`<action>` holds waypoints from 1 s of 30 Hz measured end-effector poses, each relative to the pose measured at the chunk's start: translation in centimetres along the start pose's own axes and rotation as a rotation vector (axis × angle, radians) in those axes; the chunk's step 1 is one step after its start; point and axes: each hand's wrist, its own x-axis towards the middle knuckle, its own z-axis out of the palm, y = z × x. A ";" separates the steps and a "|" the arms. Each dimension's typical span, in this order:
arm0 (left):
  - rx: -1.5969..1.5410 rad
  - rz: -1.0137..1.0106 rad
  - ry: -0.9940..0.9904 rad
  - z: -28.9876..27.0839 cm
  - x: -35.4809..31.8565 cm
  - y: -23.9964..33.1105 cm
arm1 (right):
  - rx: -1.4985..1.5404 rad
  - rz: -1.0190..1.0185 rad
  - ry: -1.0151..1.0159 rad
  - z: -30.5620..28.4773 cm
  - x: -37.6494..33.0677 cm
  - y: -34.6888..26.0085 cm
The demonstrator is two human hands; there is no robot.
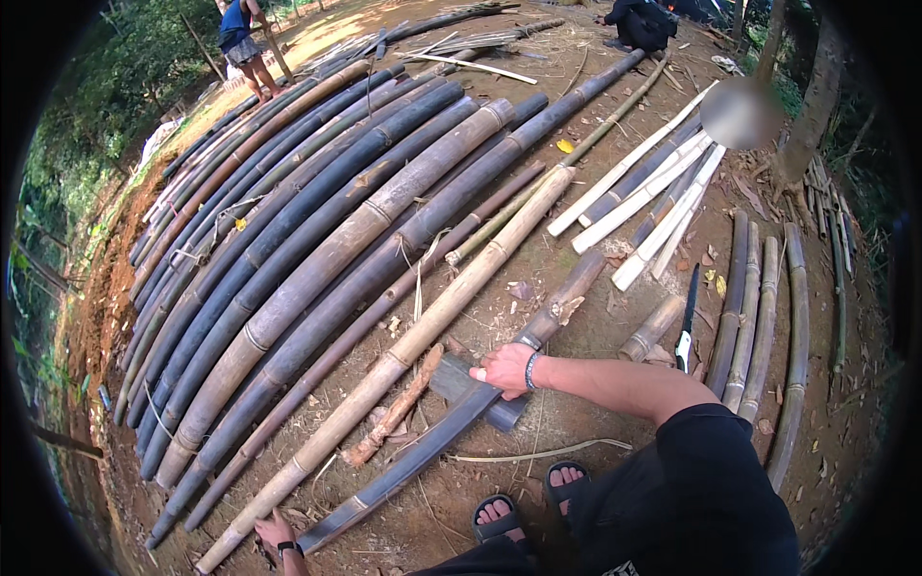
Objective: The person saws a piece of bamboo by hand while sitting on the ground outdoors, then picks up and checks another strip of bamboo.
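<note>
Black sleeve, right hand clasping bamboo, left hand fingers unclear, leafy earth, trees

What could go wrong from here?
1. The dark bamboo pole under the right hand lies across a short dark bamboo piece; it might roll or slip.
2. The sandals leave the toes bare, so a dropped pole could hurt them.
3. The handsaw lies on the ground with its blade exposed; someone stepping there could get cut.
</note>
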 end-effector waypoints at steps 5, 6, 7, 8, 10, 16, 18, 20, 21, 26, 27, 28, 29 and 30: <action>0.036 0.897 -0.318 -16.3 -13.5 25.3 | 0.012 -0.017 0.053 1.0 0.3 -0.1; 0.126 1.069 -0.365 -17.3 -16.4 29.2 | 0.014 -0.014 0.047 0.9 0.2 0.1; 0.239 1.127 -0.467 -18.3 -20.1 33.5 | 0.011 -0.005 0.042 0.7 0.2 0.4; 0.267 1.232 -0.495 -17.7 -22.9 36.4 | 0.007 0.012 0.016 0.8 0.1 0.3; 0.291 1.338 -0.535 -15.4 -27.6 40.8 | 0.028 0.026 0.004 0.2 -0.4 0.3; 0.128 1.117 -0.761 -6.8 -31.9 45.0 | 0.009 -0.009 0.118 1.1 1.5 -0.3; 0.058 1.016 -0.684 -7.3 -34.3 45.8 | 0.022 0.024 0.133 2.1 0.8 0.3; 0.071 0.974 -0.629 -7.9 -35.4 46.1 | 0.031 0.011 0.132 1.7 0.2 0.4; 0.057 0.993 -0.575 -7.6 -35.6 45.9 | 0.028 0.007 0.133 1.9 0.2 0.5; -0.011 1.062 -0.451 -6.9 -36.3 45.8 | 0.034 0.026 0.183 3.1 0.3 0.8; -0.020 1.066 -0.422 -6.2 -36.0 45.4 | 0.049 0.032 0.165 3.1 0.5 0.5; 0.011 1.048 -0.434 -6.0 -35.7 45.3 | -0.035 0.042 0.182 2.8 0.3 0.0; 0.042 1.038 -0.447 -5.8 -35.4 45.3 | -0.120 0.049 0.201 2.1 0.1 -0.5; 0.047 1.009 -0.461 -4.9 -34.3 44.9 | -0.101 0.047 0.347 0.7 -1.1 -1.5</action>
